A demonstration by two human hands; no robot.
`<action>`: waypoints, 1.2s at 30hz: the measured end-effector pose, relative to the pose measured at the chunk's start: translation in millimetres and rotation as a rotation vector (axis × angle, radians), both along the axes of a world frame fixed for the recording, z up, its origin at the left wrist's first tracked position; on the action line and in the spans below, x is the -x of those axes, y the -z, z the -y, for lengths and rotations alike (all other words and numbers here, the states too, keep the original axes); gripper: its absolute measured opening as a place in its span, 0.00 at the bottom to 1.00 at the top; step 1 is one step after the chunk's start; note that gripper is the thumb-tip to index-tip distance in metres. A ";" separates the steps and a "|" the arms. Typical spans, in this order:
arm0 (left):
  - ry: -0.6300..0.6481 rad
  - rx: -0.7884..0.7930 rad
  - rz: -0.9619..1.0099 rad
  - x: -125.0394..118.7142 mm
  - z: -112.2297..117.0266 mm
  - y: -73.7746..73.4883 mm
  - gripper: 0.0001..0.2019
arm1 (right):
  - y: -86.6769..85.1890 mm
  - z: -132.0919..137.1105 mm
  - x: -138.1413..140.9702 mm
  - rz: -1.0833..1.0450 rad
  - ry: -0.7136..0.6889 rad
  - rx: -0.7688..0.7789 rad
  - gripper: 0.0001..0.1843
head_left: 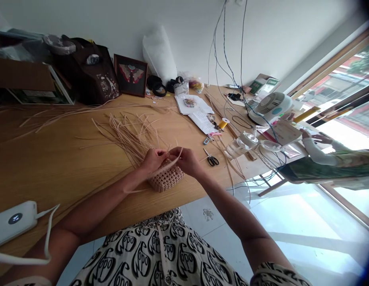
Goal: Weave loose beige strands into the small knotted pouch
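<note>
A small woven basket (166, 179) in pinkish-tan cord sits near the table's front edge. At its far rim my left hand (154, 161) is closed, its thumb and fingertips pinching a weaving strand. Close beside it, my right hand (186, 159) is also closed in a pinch on a weaving strand. One pale flat strand (169, 165) curves across the basket top between both hands. Many loose strands (127, 137) fan out over the table beyond the basket. The exact crossing at my fingertips is too small to make out.
Black-handled scissors (212, 160) lie right of my right hand. Further off are a yellow thread spool (223, 123), papers (193, 105), a white fan (270, 107) and a clear jar (241, 145). A white power bank (16, 222) rests at left. A co-worker's hands (315, 137) are at right.
</note>
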State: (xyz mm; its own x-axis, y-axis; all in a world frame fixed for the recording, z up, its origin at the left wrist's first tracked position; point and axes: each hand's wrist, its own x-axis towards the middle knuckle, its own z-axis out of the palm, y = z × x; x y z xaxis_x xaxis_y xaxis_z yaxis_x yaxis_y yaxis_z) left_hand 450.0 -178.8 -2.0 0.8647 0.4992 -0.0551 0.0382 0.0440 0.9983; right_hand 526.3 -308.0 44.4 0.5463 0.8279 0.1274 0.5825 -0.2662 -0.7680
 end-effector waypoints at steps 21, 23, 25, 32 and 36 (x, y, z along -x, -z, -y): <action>0.020 -0.124 0.041 0.4 4.4 1.9 0.10 | -2.2 -11.2 -10.5 0.040 0.222 0.130 0.08; 0.032 -0.143 0.038 0.1 4.5 2.5 0.11 | -0.2 -13.3 -11.8 0.073 0.259 0.085 0.10; 0.039 -0.165 0.036 -0.5 4.5 4.4 0.12 | 1.2 -16.3 -12.7 0.080 0.275 0.050 0.13; 0.032 -0.330 -0.004 3.4 7.2 4.1 0.15 | -8.4 -25.8 -20.9 0.308 0.125 0.197 0.06; 0.022 -0.495 0.003 7.7 10.9 1.0 0.13 | -22.4 -31.7 -28.1 0.373 -0.040 0.366 0.05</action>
State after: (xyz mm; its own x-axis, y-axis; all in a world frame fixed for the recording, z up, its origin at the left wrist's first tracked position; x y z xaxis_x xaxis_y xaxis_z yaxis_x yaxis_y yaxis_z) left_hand 442.3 -189.7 -3.0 0.8752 0.4463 0.1865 0.0309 -0.4363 0.8993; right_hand 554.5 -276.3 66.8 0.4858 0.8740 0.0053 0.8138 -0.4501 -0.3676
